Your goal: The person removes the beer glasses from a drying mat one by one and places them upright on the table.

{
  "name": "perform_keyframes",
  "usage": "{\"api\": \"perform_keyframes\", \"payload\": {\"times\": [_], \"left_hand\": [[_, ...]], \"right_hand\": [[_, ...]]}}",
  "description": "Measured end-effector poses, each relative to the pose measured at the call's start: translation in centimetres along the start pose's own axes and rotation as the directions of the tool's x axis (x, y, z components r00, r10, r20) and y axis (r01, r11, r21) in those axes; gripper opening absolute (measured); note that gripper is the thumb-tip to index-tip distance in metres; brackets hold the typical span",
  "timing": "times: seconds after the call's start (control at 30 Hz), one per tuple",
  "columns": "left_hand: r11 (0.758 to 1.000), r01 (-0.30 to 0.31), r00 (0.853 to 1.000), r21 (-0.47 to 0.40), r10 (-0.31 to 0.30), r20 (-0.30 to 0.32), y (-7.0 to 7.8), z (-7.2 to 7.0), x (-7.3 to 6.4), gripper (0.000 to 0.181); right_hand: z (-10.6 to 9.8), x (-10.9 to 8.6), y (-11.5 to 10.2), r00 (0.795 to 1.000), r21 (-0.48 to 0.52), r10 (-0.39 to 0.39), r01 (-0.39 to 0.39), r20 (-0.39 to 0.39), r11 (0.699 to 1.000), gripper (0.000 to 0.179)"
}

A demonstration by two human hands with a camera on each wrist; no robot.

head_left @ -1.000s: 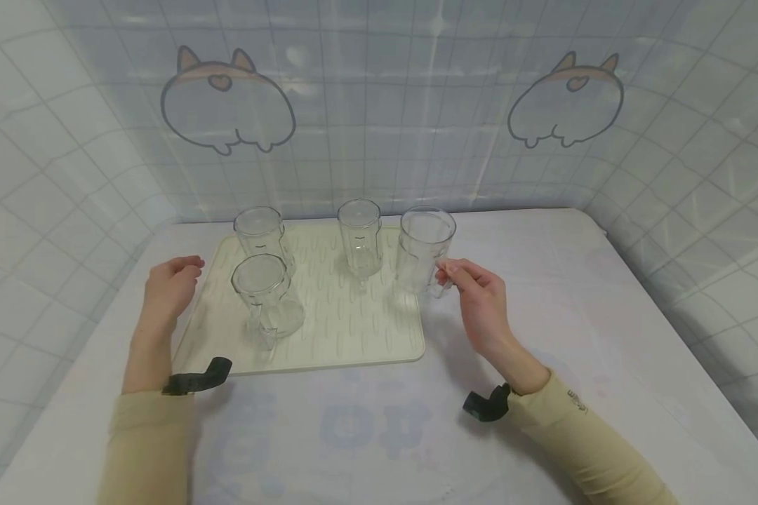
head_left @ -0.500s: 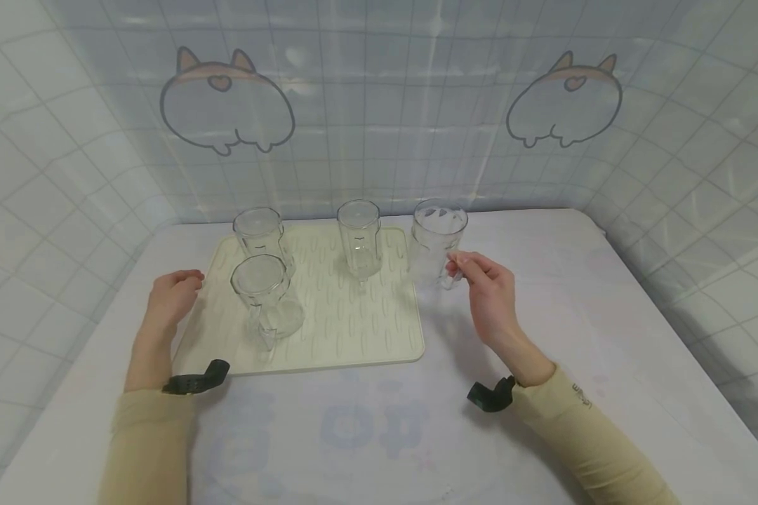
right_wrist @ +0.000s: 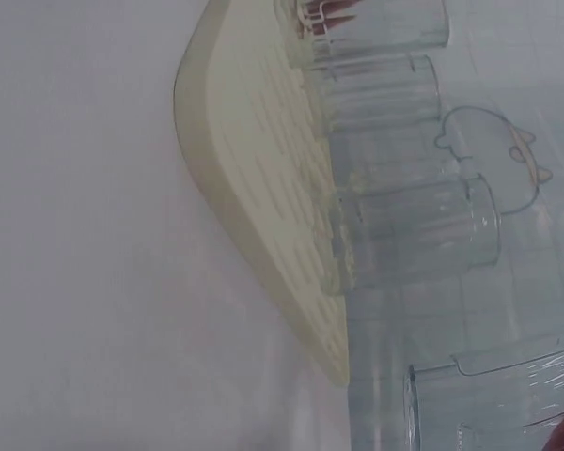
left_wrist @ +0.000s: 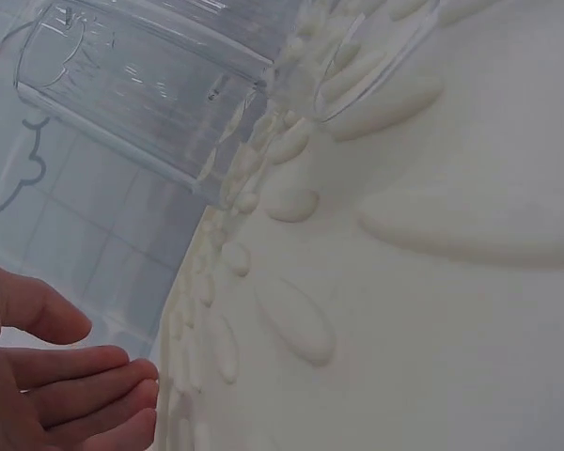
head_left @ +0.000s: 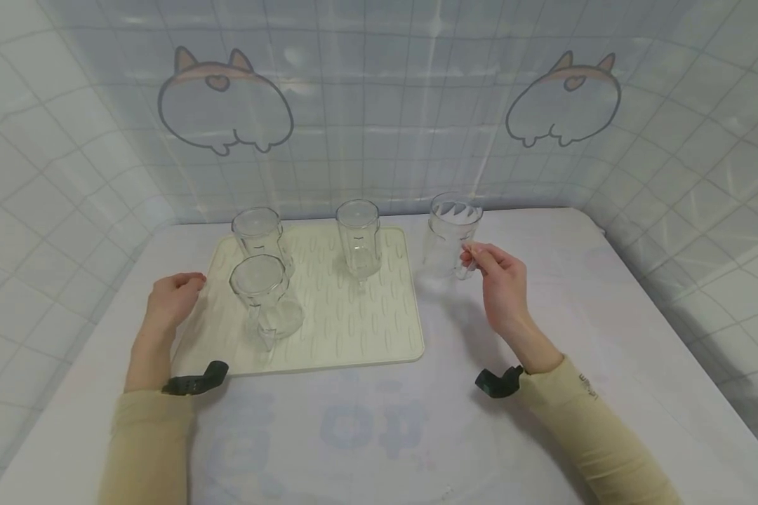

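Observation:
My right hand [head_left: 504, 284] pinches the handle of a clear glass mug [head_left: 453, 231], which stands out to the right of the cream mat's edge. At the lower right of the right wrist view, that mug [right_wrist: 489, 399] shows with only a sliver of the hand. Beside the mat's left edge, my left hand [head_left: 172, 301] is bare, its fingers loosely bent; the left wrist view shows its fingers [left_wrist: 85, 385] around nothing. Three more glass mugs are on the mat: one at the back left [head_left: 257, 228], one in front of it [head_left: 278, 308], one at the back middle [head_left: 358, 242].
The cream mat [head_left: 347, 344] has raised oval ridges and lies on a white-covered table [head_left: 379, 435] with faint blue print. A tiled-pattern curtain [head_left: 379, 126] with cartoon animals rises behind, and similar sheets [head_left: 44, 175] border both sides. Each wrist wears a black mount [head_left: 196, 382].
My right hand has carried its mug rightward and slightly away, from over the mat's right edge to beyond it. My left hand has shifted slightly toward me; the other mugs stay put.

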State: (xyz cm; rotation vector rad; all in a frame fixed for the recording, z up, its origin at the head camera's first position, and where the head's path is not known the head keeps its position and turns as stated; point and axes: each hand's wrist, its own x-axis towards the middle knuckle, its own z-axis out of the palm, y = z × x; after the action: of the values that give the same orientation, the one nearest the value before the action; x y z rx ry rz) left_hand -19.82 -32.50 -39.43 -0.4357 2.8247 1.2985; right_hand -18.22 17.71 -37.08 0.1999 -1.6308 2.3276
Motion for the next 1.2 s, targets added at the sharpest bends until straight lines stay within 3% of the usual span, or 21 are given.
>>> {"api": "perform_keyframes", "payload": {"times": [0.27, 0.73, 1.2], "left_hand": [[1.0, 0.005, 0.999, 0.015, -0.005, -0.034, -0.3, 0.0, -0.2, 0.053], [0.999, 0.045, 0.999, -0.008, -0.045, -0.013, -0.6, 0.1, -0.2, 0.054], [0.998, 0.042, 0.999, -0.037, -0.042, -0.017, -0.6, 0.2, -0.6, 0.053]], "right_hand": [[-1.5, 1.3, -0.1, 0.997, 0.007, 0.001, 0.0, -0.074, 1.0, 0.019], [-5.0, 3.2, 0.3, 0.989, 0.003, -0.039, 0.039, -0.142, 0.999, 0.017], [-7.8, 4.2, -0.7, 0.978, 0.03, -0.037, 0.044, -0.207, 0.999, 0.02]]}}
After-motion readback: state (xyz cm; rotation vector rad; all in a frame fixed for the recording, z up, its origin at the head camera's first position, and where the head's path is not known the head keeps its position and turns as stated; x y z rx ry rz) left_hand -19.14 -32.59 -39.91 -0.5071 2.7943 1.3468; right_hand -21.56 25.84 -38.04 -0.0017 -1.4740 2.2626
